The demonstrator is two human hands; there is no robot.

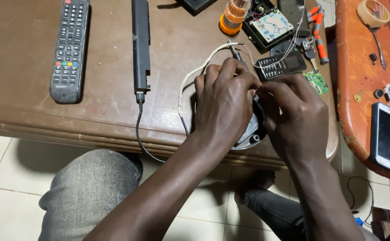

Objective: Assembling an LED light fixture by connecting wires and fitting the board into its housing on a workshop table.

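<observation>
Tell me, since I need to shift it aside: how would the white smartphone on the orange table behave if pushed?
The white smartphone lies flat, so it would probably slide rather than tip or roll. It looks rigid, its glass face likely fragile. It sits near the orange table edge, so a careless push might drop it.

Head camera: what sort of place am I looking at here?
Probably a small electronics repair bench: an opened device with a bare circuit board, a loose green board, and a soldering iron in the left hand.
</observation>
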